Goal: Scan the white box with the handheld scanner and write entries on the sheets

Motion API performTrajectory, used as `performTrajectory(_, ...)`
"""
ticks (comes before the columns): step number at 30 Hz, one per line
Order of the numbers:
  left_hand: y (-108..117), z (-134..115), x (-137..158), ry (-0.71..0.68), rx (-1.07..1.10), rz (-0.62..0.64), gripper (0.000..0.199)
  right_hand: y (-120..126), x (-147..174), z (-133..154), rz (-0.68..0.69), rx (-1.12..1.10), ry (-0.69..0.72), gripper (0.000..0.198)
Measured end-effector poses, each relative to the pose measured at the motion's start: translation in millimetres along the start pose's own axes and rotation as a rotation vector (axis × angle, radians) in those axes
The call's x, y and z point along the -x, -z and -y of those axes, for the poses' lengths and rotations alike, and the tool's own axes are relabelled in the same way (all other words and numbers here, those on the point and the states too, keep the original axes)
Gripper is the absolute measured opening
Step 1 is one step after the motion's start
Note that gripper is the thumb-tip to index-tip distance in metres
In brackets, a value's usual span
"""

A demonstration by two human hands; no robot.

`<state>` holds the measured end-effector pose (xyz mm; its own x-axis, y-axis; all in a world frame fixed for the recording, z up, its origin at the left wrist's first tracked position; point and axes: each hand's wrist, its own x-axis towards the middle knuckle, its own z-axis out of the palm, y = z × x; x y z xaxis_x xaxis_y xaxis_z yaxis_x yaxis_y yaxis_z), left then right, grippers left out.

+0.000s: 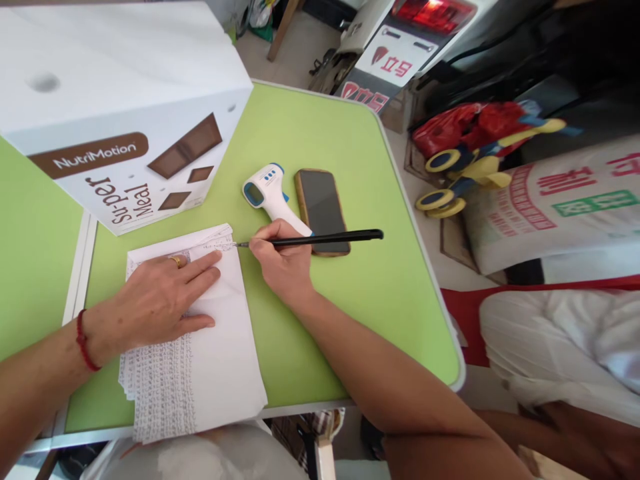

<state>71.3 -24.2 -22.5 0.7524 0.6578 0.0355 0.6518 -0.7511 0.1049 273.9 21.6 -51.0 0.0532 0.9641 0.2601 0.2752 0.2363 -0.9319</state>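
Observation:
My right hand (289,265) grips a slim black pen (350,236), its tip at the upper right edge of a stack of paper sheets (227,363). Handwritten rows cover the left part of the stack, and a few lines show near the pen tip. Across the upper left of the sheets rests my left hand (153,297), palm down with fingers stretched out; it wears a ring and a red bracelet. Just beyond my right hand lie a white and blue infrared thermometer (270,193), its handle end partly behind my fingers, and a dark-screened phone (323,200) in a brown case.
A large white NutriMotion box (165,153) stands on the green table (400,300) at the upper left. Beyond the table are a scooter's rear (390,60), a printed sack (555,207) and a blue and yellow toy (465,173). A person in a white shirt (550,333) is at the right.

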Motion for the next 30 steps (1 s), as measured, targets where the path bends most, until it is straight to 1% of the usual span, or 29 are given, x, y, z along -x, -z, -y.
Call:
performTrajectory(4, 0, 0, -1, 0.009, -0.006, 0.018, 0.046, -1, 2, -1, -0.047, -0.008, 0.044, 0.016)
performTrajectory(7, 1, 0, -1, 0.011, -0.017, 0.041, 0.046, 2, 3, -3, -0.044, 0.041, 0.133, 0.010)
performTrajectory(9, 3, 0, 0, 0.010, -0.020, 0.041, 0.046, 7, 2, -5, 0.023, 0.112, 0.270, 0.005)
performTrajectory(10, 3, -1, 0, 0.016, -0.022, 0.032, 0.047, 11, 1, -6, 0.069, 0.158, 0.353, 0.006)
performTrajectory(12, 5, -4, 0, 0.067, -0.030, -0.017, 0.059, 18, -3, -9, 0.159, 0.283, 0.493, 0.011)
performTrajectory(14, 7, -8, 0, 0.134, -0.042, -0.115, 0.075, 26, -7, -12, 0.225, 0.467, 0.568, 0.017)
performTrajectory(15, 8, -9, -1, 0.157, -0.049, -0.168, 0.079, 29, -9, -13, 0.251, 0.567, 0.580, 0.021)
performTrajectory(16, 9, -11, -1, 0.172, -0.057, -0.213, 0.079, 32, -10, -13, 0.278, 0.660, 0.585, 0.024)
performTrajectory(18, 10, -12, -1, 0.187, -0.088, -0.242, 0.069, 37, -12, -13, 0.340, 0.808, 0.573, 0.031)
performTrajectory(20, 12, -13, -1, 0.171, -0.140, -0.214, 0.055, 39, -13, -12, 0.397, 0.912, 0.569, 0.034)
performTrajectory(22, 14, -12, 0, 0.117, -0.193, -0.198, 0.046, 40, -14, -10, 0.426, 0.991, 0.582, 0.035)
performTrajectory(24, 15, -11, 1, 0.058, -0.220, -0.198, 0.044, 40, -14, -10, 0.440, 1.049, 0.607, 0.037)
performTrajectory(26, 15, -11, 2, 0.034, -0.222, -0.188, 0.045, 38, -14, -11, 0.454, 1.084, 0.627, 0.039)
performTrajectory(28, 14, -10, 2, 0.014, -0.201, -0.156, 0.045, 37, -14, -12, 0.470, 1.101, 0.643, 0.040)
performTrajectory(30, 12, -10, 2, -0.011, -0.165, -0.111, 0.039, 36, -14, -13, 0.479, 1.112, 0.659, 0.041)
